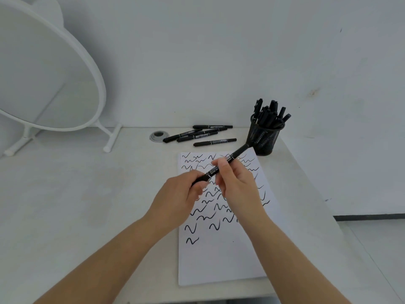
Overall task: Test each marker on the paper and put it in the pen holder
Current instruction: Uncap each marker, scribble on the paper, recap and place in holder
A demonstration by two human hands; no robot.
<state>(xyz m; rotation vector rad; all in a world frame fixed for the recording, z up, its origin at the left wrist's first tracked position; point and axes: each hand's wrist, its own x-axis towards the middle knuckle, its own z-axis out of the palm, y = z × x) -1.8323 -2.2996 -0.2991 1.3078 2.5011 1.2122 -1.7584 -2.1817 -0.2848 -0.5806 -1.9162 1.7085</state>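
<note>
Both hands hold one black marker [228, 161] above the sheet of paper [219, 255]. The left hand [175, 198] grips the lower end of the marker with curled fingers, and the right hand [236, 183] pinches its middle part between thumb and fingers. The marker is tilted, and its upper end points toward the pen holder [264, 137] (it comes in front of the holder's lower left side in this view; I cannot tell whether the two touch). Whether the cap under the left hand is on or already pulled off is hidden by the fingers.

The paper lies flat on the right half of the tabletop [87, 205], with its long side running from the near edge toward the far edge. Many short black wavy marks cover its upper part, and the lower part is white.

The pen holder is a black mesh cup that stands upright just beyond the far right corner of the paper, near the right edge of the tabletop. It is full of black markers standing on end.

A group of loose markers [197, 134] lies flat along the far edge of the tabletop, left of the holder. A round cable hole [158, 136] is just beside them. A round white mirror [43, 69] on a stand occupies the far left corner.
</note>
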